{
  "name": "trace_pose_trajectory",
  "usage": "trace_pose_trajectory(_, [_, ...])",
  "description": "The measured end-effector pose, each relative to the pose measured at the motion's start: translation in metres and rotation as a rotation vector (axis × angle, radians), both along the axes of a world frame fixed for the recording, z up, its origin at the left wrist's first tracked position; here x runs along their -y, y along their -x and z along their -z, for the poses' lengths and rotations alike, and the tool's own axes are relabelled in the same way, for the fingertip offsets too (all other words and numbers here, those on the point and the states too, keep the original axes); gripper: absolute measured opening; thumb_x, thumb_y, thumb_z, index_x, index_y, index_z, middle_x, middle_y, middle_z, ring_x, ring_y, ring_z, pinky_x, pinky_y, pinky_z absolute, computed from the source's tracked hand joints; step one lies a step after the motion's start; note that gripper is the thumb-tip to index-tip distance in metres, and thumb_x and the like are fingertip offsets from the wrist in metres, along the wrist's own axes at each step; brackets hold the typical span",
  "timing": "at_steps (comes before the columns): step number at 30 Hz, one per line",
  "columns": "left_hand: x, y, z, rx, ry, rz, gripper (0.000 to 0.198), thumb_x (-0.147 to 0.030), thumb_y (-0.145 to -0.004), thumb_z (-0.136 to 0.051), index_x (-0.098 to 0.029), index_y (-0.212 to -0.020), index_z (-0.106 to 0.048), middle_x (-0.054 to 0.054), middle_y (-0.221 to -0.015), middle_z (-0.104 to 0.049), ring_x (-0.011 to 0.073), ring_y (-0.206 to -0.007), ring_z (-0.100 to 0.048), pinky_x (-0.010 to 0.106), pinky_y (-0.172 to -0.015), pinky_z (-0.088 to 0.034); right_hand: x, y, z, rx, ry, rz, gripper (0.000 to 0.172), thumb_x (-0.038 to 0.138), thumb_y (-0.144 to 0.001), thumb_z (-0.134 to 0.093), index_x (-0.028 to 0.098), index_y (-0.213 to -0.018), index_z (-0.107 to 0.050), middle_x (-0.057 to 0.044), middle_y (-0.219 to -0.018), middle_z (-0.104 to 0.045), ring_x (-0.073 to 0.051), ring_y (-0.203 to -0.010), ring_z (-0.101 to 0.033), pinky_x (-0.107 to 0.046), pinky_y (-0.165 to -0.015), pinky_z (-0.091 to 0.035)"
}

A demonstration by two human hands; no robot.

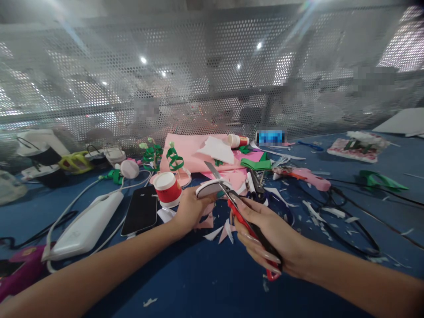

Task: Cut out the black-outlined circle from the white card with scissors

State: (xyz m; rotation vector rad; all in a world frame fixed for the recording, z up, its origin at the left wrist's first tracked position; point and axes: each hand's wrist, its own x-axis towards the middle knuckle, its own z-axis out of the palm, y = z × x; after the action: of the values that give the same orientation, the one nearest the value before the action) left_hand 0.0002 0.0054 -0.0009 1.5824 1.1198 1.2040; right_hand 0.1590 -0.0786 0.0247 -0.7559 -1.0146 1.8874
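My right hand (pixel 261 229) is wrapped around a pair of scissors (pixel 233 199) with red and black handles. Their blades are parted and point up and to the left, touching a white curved paper piece (pixel 208 189) with a dark edge. My left hand (pixel 193 208) pinches that piece; its fingertips are partly hidden behind it. Just left of this hand stands a red paper cup (pixel 168 190) with a white top. Pink and white paper scraps (pixel 227 232) lie on the blue surface (pixel 185 274) below the two hands.
A phone (pixel 141 210) and a white power bank (pixel 88 225) with cables lie left. Green curled paper plants (pixel 174 159) stand behind the cup. At right are a pink glue gun (pixel 313 178), its cord and green paper (pixel 380 181). A perforated metal panel (pixel 198 88) rises behind.
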Motion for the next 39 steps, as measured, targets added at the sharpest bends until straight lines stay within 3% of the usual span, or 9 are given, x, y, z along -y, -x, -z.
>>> trace_pose_trajectory(5, [-0.008, 0.005, 0.005, 0.014, 0.024, -0.089, 0.035, -0.035, -0.061, -0.072, -0.010, -0.085, -0.068, 0.008, -0.074, -0.071, 0.0215, -0.068, -0.065, 0.030, -0.062, -0.052, 0.000, 0.001, 0.000, 0.016, 0.028, -0.001, 0.025, 0.030, -0.093, -0.033, 0.021, -0.071, -0.039, 0.010, -0.038, -0.042, -0.003, -0.019, -0.025, -0.013, -0.020, -0.030])
trace_pose_trajectory(12, [-0.005, 0.006, 0.005, -0.116, -0.090, -0.177, 0.035, -0.039, -0.062, -0.070, -0.011, -0.082, -0.068, 0.006, -0.070, -0.070, 0.0202, -0.064, -0.063, 0.028, -0.057, -0.049, 0.002, -0.001, 0.000, 0.042, 0.018, -0.022, 0.024, 0.032, -0.093, -0.033, 0.021, -0.073, -0.040, 0.010, -0.038, -0.042, -0.003, -0.019, -0.026, -0.013, -0.020, -0.031])
trace_pose_trajectory(21, [0.002, 0.003, -0.001, -0.170, -0.138, -0.086, 0.032, -0.037, -0.066, -0.066, -0.014, -0.088, -0.067, 0.005, -0.080, -0.070, 0.0207, -0.073, -0.062, 0.028, -0.065, -0.049, 0.003, -0.004, -0.003, 0.055, 0.010, -0.046, 0.015, 0.033, -0.092, -0.035, 0.023, -0.081, -0.038, 0.011, -0.040, -0.044, -0.004, -0.019, -0.026, -0.014, -0.019, -0.032])
trace_pose_trajectory(28, [0.001, 0.007, 0.006, -0.262, -0.174, 0.036, 0.020, -0.031, -0.069, -0.064, -0.014, -0.077, -0.066, 0.001, -0.065, -0.064, 0.0145, -0.058, -0.055, 0.024, -0.056, -0.045, 0.004, -0.003, -0.004, 0.071, -0.027, -0.031, 0.015, 0.033, -0.091, -0.039, 0.022, -0.079, -0.038, 0.011, -0.039, -0.043, -0.004, -0.019, -0.027, -0.013, -0.019, -0.032])
trace_pose_trajectory(33, [-0.001, 0.002, 0.004, -0.092, -0.039, 0.054, 0.027, -0.033, -0.064, -0.069, -0.014, -0.082, -0.065, 0.003, -0.074, -0.067, 0.0168, -0.067, -0.060, 0.028, -0.063, -0.050, 0.001, 0.000, 0.000, 0.088, -0.027, 0.025, 0.017, 0.032, -0.090, -0.040, 0.021, -0.077, -0.040, 0.010, -0.040, -0.044, -0.004, -0.019, -0.028, -0.013, -0.019, -0.032])
trace_pose_trajectory(36, [-0.002, 0.000, 0.001, 0.046, 0.119, -0.010, 0.035, -0.032, -0.059, -0.073, -0.013, -0.087, -0.064, 0.005, -0.074, -0.068, 0.0191, -0.065, -0.064, 0.031, -0.058, -0.053, -0.001, 0.000, 0.002, 0.076, -0.002, 0.059, 0.021, 0.032, -0.091, -0.039, 0.021, -0.073, -0.041, 0.009, -0.041, -0.044, -0.004, -0.019, -0.028, -0.014, -0.019, -0.031])
trace_pose_trajectory(39, [-0.001, -0.001, -0.003, 0.098, 0.175, -0.064, 0.035, -0.028, -0.057, -0.075, -0.014, -0.088, -0.063, 0.006, -0.080, -0.070, 0.0204, -0.067, -0.067, 0.030, -0.057, -0.055, -0.003, -0.002, 0.001, 0.053, 0.027, 0.143, 0.025, 0.030, -0.092, -0.038, 0.020, -0.069, -0.042, 0.009, -0.037, -0.042, -0.004, -0.019, -0.026, -0.014, -0.019, -0.029])
